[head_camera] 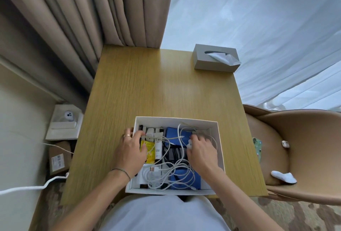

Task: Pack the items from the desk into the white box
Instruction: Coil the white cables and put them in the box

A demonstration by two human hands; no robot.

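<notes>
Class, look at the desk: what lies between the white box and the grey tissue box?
Nothing. In the head view, only bare wooden desk lies between the white box and the tissue box.

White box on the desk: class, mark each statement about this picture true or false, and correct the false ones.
1. The white box sits at the desk's near edge. True.
2. A tissue box stands at the desk's far right corner. True.
3. Both hands are raised above the tissue box. False: the left hand and right hand are down in the white box.
4. The white box holds nothing. False: white cables, a blue pouch and a yellow packet lie in it.
5. The right hand touches a white plug. True.
</notes>
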